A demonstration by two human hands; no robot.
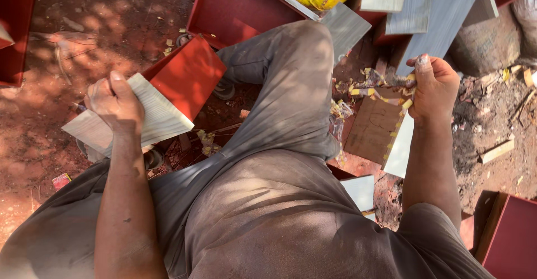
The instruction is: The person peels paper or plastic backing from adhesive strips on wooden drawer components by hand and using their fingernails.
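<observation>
Your left hand [114, 102] clamps the pale board [142, 119] while your right hand [433, 86] pinches a glue-caked brush [391, 83]; a loose grip could let that board tip.

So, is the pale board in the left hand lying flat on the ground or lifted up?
Lifted up. The left hand grips the pale board by its upper edge, tilted above the red soil, beside the red box.

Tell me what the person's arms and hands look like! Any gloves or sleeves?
No gloves: both the left hand and the right hand are bare. The forearms are bare too, and dusty. Short grey sleeves of a dusty shirt end near the elbows. No watch or rings show.
</observation>
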